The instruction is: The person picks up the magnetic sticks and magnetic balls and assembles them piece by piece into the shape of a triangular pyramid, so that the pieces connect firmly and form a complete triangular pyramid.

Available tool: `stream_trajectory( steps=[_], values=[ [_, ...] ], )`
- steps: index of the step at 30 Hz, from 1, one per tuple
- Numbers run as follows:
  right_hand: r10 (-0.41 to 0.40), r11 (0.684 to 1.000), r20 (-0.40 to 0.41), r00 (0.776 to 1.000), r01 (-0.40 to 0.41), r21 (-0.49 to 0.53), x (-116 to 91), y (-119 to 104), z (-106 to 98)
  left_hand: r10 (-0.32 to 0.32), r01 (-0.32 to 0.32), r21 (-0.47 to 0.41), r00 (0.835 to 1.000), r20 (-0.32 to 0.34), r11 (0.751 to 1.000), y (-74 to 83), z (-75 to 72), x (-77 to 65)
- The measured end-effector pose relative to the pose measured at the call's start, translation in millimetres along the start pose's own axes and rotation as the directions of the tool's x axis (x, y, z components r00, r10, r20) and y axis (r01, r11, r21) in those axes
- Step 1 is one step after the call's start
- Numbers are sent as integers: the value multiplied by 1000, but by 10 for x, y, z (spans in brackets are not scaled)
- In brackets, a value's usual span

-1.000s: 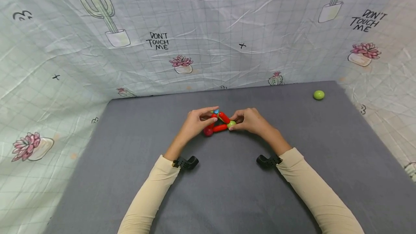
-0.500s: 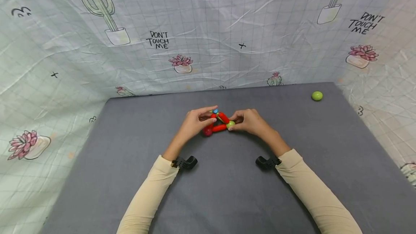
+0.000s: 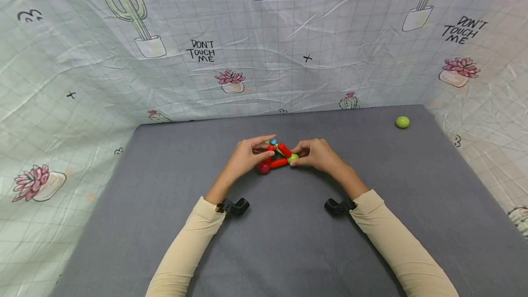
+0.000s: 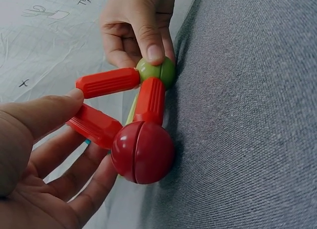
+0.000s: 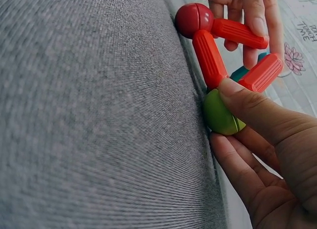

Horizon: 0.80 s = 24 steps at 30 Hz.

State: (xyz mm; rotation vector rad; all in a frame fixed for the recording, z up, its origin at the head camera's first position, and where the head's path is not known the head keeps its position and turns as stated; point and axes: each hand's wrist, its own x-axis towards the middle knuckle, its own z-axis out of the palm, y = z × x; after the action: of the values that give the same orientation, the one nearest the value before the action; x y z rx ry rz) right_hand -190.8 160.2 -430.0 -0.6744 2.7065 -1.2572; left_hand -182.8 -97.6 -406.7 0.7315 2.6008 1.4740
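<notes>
A structure of red rods (image 4: 108, 82) and balls stands on the grey surface between the hands. Its dark red ball (image 4: 142, 152) is at the near left, and a green ball (image 5: 220, 112) is at the right. My left hand (image 3: 247, 156) pinches the upper end of the red rods, its thumb on top in the left wrist view. Fingers and thumb of my right hand (image 3: 317, 154) grip the green ball. A small blue piece (image 3: 273, 141) shows at the back, by the left fingertips; its shape is partly hidden. A yellow-green piece behind the rods is mostly covered.
Another green ball (image 3: 402, 122) lies alone near the far right corner of the grey table (image 3: 280, 242). A patterned cloth (image 3: 264, 58) hangs behind the table and along its sides. Black wrist cameras (image 3: 235, 206) sit on both forearms.
Both hands keep the same hold on the structure. Only a slight shift of the head view shows.
</notes>
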Motion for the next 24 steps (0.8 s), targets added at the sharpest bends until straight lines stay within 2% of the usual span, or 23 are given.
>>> stream_trajectory(
  steps=[7,11,17,24],
  values=[
    [10,1000,-5,1000,-10,9,0,-2,0,-25,26,49,1000,-12,998,6,-54,-64],
    [14,1000,-12,1000,-14,15,-9,-2,-7,-82,85,90,996,-30,992,9,-77,-132],
    [22,1000,-22,1000,-22,13,-15,3,-6,-203,206,156,978,-35,966,-3,-50,-203],
    [23,1000,-14,1000,-22,22,-11,1,-3,-229,236,152,971,-64,960,-7,-20,-241]
  ],
)
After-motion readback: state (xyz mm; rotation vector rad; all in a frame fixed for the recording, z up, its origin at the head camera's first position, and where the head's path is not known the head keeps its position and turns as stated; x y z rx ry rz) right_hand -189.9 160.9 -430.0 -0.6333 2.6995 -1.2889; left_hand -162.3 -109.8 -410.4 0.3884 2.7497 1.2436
